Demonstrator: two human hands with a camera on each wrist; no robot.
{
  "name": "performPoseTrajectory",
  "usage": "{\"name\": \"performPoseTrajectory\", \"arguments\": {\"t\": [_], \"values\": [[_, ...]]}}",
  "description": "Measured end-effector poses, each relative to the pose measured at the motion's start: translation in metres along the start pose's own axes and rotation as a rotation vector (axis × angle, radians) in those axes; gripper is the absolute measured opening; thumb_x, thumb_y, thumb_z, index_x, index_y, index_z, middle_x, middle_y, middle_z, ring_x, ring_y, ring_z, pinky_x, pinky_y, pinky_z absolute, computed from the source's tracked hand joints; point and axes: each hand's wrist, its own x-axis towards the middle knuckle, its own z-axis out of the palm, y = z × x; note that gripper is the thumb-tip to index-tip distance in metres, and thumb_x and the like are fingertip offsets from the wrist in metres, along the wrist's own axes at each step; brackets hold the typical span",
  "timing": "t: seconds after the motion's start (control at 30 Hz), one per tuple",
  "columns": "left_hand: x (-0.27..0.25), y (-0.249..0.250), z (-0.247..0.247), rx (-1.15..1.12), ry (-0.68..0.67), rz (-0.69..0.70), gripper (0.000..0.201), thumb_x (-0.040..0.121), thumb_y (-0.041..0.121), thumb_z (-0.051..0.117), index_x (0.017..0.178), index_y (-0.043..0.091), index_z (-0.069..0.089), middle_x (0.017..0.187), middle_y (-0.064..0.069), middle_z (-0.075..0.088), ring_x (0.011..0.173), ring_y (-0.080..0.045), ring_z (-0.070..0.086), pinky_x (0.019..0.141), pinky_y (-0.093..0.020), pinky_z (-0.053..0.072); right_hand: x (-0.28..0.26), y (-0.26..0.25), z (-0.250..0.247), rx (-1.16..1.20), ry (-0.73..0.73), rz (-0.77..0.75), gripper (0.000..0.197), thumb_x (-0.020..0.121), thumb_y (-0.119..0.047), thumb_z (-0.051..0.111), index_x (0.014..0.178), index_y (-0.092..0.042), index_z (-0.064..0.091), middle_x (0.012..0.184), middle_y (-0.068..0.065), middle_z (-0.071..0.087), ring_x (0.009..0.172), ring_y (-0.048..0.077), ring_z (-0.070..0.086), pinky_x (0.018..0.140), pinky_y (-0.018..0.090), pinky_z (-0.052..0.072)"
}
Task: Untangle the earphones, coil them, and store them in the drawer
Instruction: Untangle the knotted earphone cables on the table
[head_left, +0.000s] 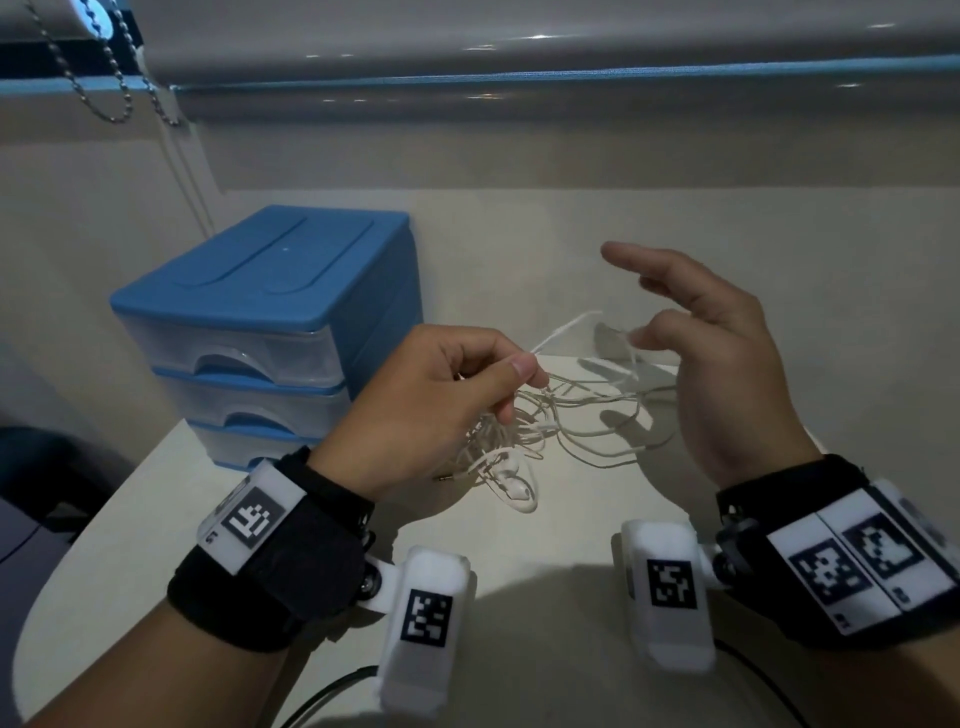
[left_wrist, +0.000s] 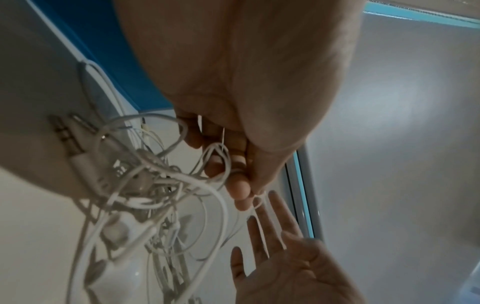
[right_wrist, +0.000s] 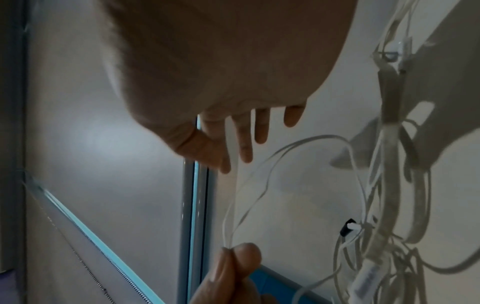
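Note:
The white earphones (head_left: 519, 431) are a tangled bunch, partly lifted off the white table (head_left: 545, 530). My left hand (head_left: 530, 376) pinches a doubled strand between thumb and finger, and the rest hangs below it. From the left wrist, the tangle (left_wrist: 145, 185) with its metal jack plugs (left_wrist: 70, 139) dangles under the pinching fingers (left_wrist: 241, 185). My right hand (head_left: 691, 322) hovers just right of the strand, fingers spread and holding nothing. In the right wrist view a cable loop (right_wrist: 285, 148) arcs near its fingers (right_wrist: 246, 144); contact is unclear.
A blue drawer unit (head_left: 270, 312) with three translucent drawers, all closed, stands at the table's left rear. A bead chain (head_left: 104, 78) hangs from a roller blind behind it. The table's rounded edge (head_left: 78, 545) runs at the near left.

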Motion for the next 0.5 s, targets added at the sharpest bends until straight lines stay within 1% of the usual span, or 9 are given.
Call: {"name": "performPoseTrajectory", "arguments": {"t": [0.07, 0.13, 0.17, 0.2, 0.27, 0.33, 0.37, 0.43, 0.5], "values": [[0.0, 0.001, 0.0, 0.003, -0.007, 0.001, 0.02, 0.1, 0.026, 0.065, 0.094, 0.016, 0.081, 0.064, -0.005, 0.066, 0.069, -0.035, 0.062, 0.088, -0.063, 0.053, -0.002, 0.001, 0.003, 0.023, -0.191, -0.026, 0.046, 0.08, -0.011, 0.06, 0.122, -0.021, 0.073, 0.125, -0.006, 0.071, 0.114, 0.004, 0.065, 0.094, 0.018, 0.047], [0.0, 0.001, 0.0, 0.014, -0.015, 0.013, 0.021, 0.1, 0.025, 0.064, 0.092, 0.013, 0.08, 0.065, -0.007, 0.066, 0.068, -0.038, 0.061, 0.085, -0.063, 0.051, -0.005, 0.008, 0.008, -0.021, -0.358, 0.005, 0.028, 0.088, -0.022, 0.067, 0.115, -0.021, 0.076, 0.11, -0.002, 0.076, 0.105, 0.014, 0.071, 0.093, 0.038, 0.052], [0.0, 0.001, 0.0, 0.021, -0.017, 0.019, 0.022, 0.101, 0.025, 0.064, 0.091, 0.012, 0.079, 0.065, -0.007, 0.066, 0.069, -0.043, 0.061, 0.084, -0.064, 0.051, -0.007, 0.01, 0.011, -0.066, -0.401, 0.013, 0.019, 0.091, -0.028, 0.069, 0.106, -0.02, 0.078, 0.096, 0.001, 0.077, 0.094, 0.016, 0.071, 0.086, 0.043, 0.053], [0.0, 0.001, 0.0, 0.023, -0.017, 0.021, 0.022, 0.101, 0.024, 0.064, 0.091, 0.011, 0.078, 0.065, -0.007, 0.066, 0.069, -0.045, 0.06, 0.083, -0.064, 0.05, -0.008, 0.012, 0.012, -0.1, -0.411, 0.015, 0.017, 0.093, -0.032, 0.069, 0.093, -0.017, 0.078, 0.081, 0.007, 0.072, 0.079, 0.016, 0.066, 0.074, 0.042, 0.05], [0.001, 0.0, 0.0, 0.015, -0.015, 0.015, 0.02, 0.101, 0.023, 0.065, 0.091, 0.013, 0.079, 0.066, -0.005, 0.066, 0.067, -0.039, 0.059, 0.08, -0.062, 0.051, -0.007, 0.013, 0.013, -0.122, -0.343, -0.001, 0.031, 0.096, -0.031, 0.069, 0.073, -0.01, 0.068, 0.059, 0.009, 0.051, 0.059, 0.015, 0.044, 0.059, 0.03, 0.037], [0.002, -0.001, 0.0, 0.022, -0.038, 0.003, 0.016, 0.099, 0.022, 0.068, 0.091, 0.015, 0.078, 0.072, -0.009, 0.069, 0.069, -0.033, 0.061, 0.077, -0.055, 0.052, -0.005, 0.01, 0.011, -0.048, -0.237, -0.034, 0.037, 0.1, -0.026, 0.064, 0.068, -0.007, 0.061, 0.058, 0.002, 0.042, 0.059, 0.013, 0.036, 0.058, 0.025, 0.031], [0.002, -0.002, 0.0, 0.024, -0.06, -0.009, 0.013, 0.097, 0.021, 0.069, 0.091, 0.014, 0.078, 0.076, -0.012, 0.07, 0.07, -0.028, 0.062, 0.074, -0.049, 0.052, -0.004, 0.01, 0.01, 0.0, -0.2, -0.052, 0.037, 0.101, -0.024, 0.061, 0.068, -0.007, 0.06, 0.059, 0.004, 0.043, 0.061, 0.016, 0.035, 0.061, 0.026, 0.032], [0.002, -0.004, 0.0, 0.02, -0.111, -0.039, 0.009, 0.096, 0.018, 0.07, 0.091, 0.013, 0.077, 0.084, -0.016, 0.071, 0.071, -0.019, 0.06, 0.072, -0.036, 0.05, -0.003, 0.008, 0.009, 0.093, -0.143, -0.073, 0.036, 0.102, -0.025, 0.058, 0.071, -0.008, 0.061, 0.066, 0.024, 0.042, 0.065, 0.033, 0.033, 0.066, 0.035, 0.032], [0.002, -0.005, 0.001, 0.036, -0.125, -0.058, 0.008, 0.096, 0.014, 0.07, 0.092, 0.016, 0.076, 0.083, -0.01, 0.072, 0.069, -0.018, 0.057, 0.067, -0.03, 0.048, -0.002, 0.006, 0.011, 0.169, -0.102, -0.074, 0.033, 0.102, -0.026, 0.057, 0.072, -0.012, 0.064, 0.069, 0.032, 0.037, 0.067, 0.038, 0.029, 0.067, 0.042, 0.028]]}}
